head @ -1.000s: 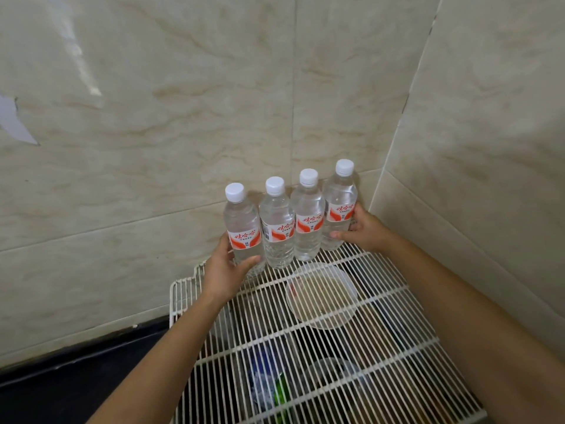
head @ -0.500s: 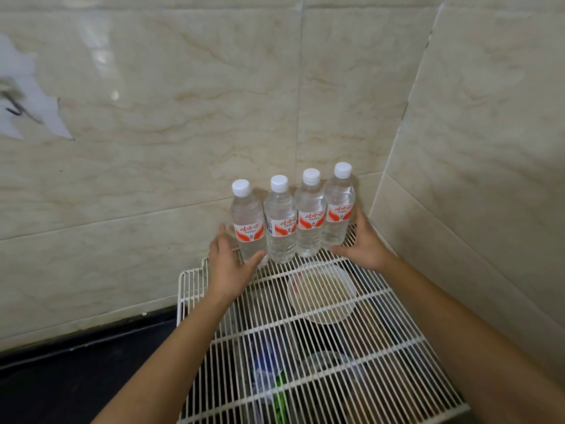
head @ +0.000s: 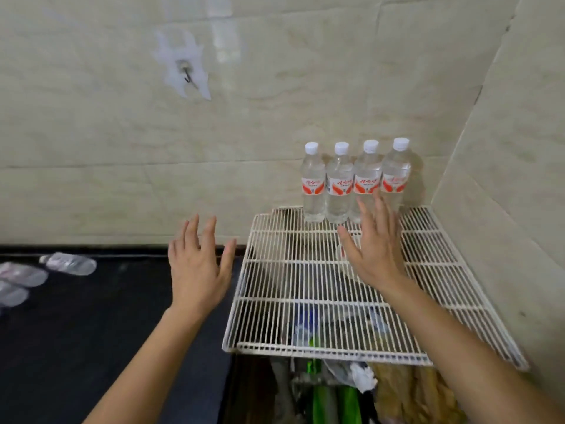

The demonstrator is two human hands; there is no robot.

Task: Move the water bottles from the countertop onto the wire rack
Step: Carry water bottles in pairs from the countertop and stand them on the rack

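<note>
- Head view showed me both hands empty, fingers spread: left hand [head: 197,270] over the dark countertop [head: 91,332], right hand [head: 374,255] above the wire rack [head: 305,280].
- Just past my right fingertips, four water bottles [head: 339,185] stood upright, side by side, at the rack's far edge against the wall.
- Well left of my left fingers, more bottles [head: 68,264] lay on the countertop.
</note>
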